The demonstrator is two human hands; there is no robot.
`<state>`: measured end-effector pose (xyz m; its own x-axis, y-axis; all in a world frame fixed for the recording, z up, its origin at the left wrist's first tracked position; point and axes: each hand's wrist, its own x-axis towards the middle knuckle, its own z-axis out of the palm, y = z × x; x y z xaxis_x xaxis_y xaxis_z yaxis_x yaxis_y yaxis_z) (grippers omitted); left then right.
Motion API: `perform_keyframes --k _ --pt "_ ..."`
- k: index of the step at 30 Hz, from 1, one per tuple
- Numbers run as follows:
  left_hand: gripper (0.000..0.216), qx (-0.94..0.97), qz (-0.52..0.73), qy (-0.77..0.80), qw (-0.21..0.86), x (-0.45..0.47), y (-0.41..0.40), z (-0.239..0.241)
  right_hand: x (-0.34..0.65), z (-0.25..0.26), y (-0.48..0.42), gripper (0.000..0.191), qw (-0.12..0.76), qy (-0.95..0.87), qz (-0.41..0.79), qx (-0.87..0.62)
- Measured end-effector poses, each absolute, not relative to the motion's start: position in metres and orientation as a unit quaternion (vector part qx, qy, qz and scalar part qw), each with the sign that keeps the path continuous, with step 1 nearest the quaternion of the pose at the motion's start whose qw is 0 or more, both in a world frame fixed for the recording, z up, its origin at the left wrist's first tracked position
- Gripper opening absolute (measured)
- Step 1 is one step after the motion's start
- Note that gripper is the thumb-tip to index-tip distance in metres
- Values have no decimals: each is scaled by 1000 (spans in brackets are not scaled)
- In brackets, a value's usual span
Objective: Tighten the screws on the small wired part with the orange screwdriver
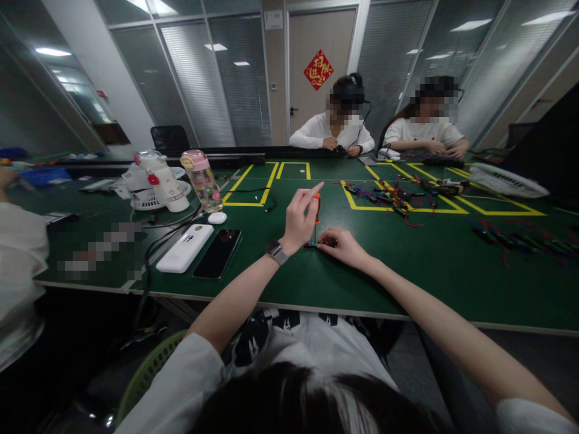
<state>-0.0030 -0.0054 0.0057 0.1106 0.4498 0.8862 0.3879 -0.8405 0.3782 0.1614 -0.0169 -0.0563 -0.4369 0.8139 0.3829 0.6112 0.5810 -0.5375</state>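
My left hand [299, 220], with a watch [277, 252] on its wrist, is closed around the orange handle of a screwdriver [317, 210]; its index finger is stretched out. The screwdriver stands upright, its thin shaft pointing down at a small circuit board [311, 244] on the green table [289, 283]. Low beside the tip, my right hand [340, 246] pinches the right side of that board. Its fingers cover part of the piece, and whether the tip sits in a screw is too small to tell.
Left of my hands lie a phone [218, 253], a white power bank [184, 248] and a white case [218, 218], with a bottle [203, 181] behind. Wired boards [393, 196] lie ahead right, near a white fan [506, 179]. Two people sit opposite; another is at left.
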Motion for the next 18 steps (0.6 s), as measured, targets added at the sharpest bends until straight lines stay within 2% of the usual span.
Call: perform_keyframes --k 12,18 --pt "24 724 623 297 -10 -2 -5 5 160 -57 -17 10 313 -830 154 -436" --pt "33 741 608 284 27 -3 -4 4 161 -58 -16 10 315 -834 153 -426"
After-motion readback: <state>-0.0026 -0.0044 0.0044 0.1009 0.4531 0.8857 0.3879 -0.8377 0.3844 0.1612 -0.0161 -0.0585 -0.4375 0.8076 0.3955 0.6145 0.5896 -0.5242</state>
